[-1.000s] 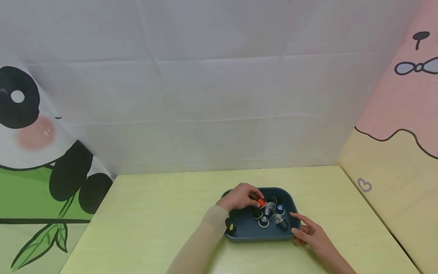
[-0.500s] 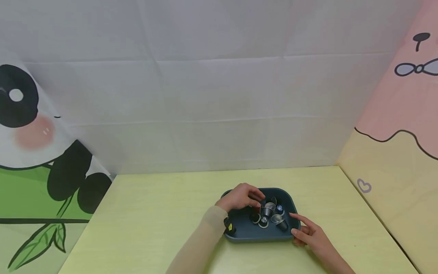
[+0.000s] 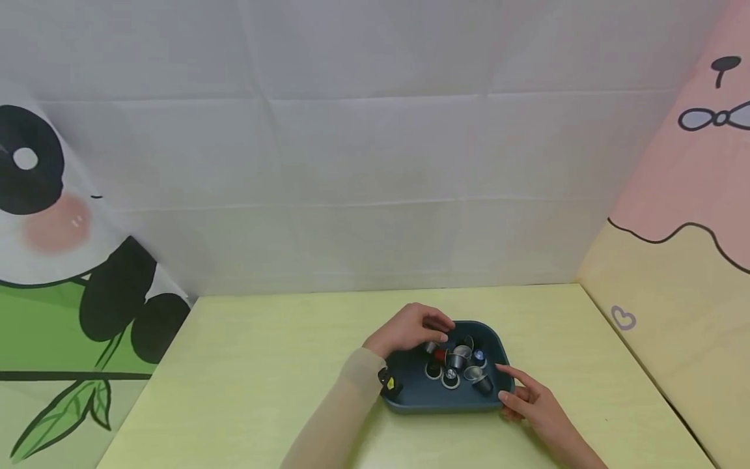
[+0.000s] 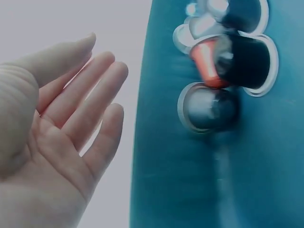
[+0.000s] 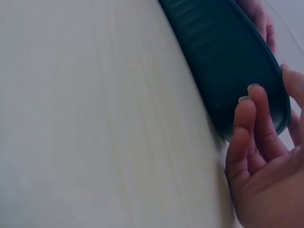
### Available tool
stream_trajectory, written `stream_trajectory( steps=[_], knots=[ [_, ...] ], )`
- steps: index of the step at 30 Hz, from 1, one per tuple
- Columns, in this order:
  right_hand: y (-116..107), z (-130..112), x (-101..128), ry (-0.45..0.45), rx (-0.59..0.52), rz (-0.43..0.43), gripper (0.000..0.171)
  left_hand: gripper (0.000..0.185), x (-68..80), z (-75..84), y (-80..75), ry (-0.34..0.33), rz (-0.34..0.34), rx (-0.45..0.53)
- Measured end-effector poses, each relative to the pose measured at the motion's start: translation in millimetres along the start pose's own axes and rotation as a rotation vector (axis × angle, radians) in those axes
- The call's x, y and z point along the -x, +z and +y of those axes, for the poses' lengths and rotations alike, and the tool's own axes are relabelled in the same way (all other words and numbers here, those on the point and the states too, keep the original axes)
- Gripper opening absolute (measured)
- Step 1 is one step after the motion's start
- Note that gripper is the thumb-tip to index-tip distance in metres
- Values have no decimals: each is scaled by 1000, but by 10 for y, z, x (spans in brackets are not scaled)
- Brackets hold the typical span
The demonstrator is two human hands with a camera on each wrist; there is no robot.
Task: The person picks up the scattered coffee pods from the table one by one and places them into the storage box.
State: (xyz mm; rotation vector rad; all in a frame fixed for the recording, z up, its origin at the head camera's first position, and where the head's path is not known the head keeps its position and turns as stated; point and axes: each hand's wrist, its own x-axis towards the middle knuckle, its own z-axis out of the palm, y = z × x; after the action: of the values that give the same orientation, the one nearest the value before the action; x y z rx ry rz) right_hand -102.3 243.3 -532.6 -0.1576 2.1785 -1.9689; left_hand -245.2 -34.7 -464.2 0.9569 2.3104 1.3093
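**Two hands at a tray of coffee capsules**

The left hand (image 3: 410, 331) hovers over the far left corner of the dark teal tray (image 3: 413, 391), its fingers relaxed and spread, holding nothing; the left wrist view shows the palm empty (image 4: 57, 142). Just right of its fingertips lies a red capsule (image 3: 438, 355) among dark and silver capsules (image 3: 459, 365) clustered in the tray's middle and right part. The tray sits near the front edge of the yellow-green table (image 3: 263, 365). The right hand (image 3: 530, 400) rests with straight fingers against the tray's front right corner, gripping nothing.
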Motion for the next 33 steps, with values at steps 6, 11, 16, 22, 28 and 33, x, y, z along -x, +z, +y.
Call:
stream_trajectory(
  steps=[6, 11, 16, 22, 28, 33],
  knots=[
    [5, 6, 28, 14, -2, 1, 53, 26, 108, 175, -114, 42, 37, 9],
    [9, -7, 35, 7, -9, 0, 51, 23, 213, 265, -227, 74, 81, -21],
    [-4, -25, 41, 31, -8, 3, 53, 20, 366, 295, -323, 87, 142, -76],
    [-2, -29, 36, 17, 25, 1, 54, 18, 606, 247, -422, 91, 220, -105],
    [10, -48, 36, 22, 60, -4, 57, 14, 910, 197, -493, 86, 258, -116],
    [6, -71, 49, 9, 135, -6, 61, 14, 1166, 114, -541, 75, 296, -140]
  ],
)
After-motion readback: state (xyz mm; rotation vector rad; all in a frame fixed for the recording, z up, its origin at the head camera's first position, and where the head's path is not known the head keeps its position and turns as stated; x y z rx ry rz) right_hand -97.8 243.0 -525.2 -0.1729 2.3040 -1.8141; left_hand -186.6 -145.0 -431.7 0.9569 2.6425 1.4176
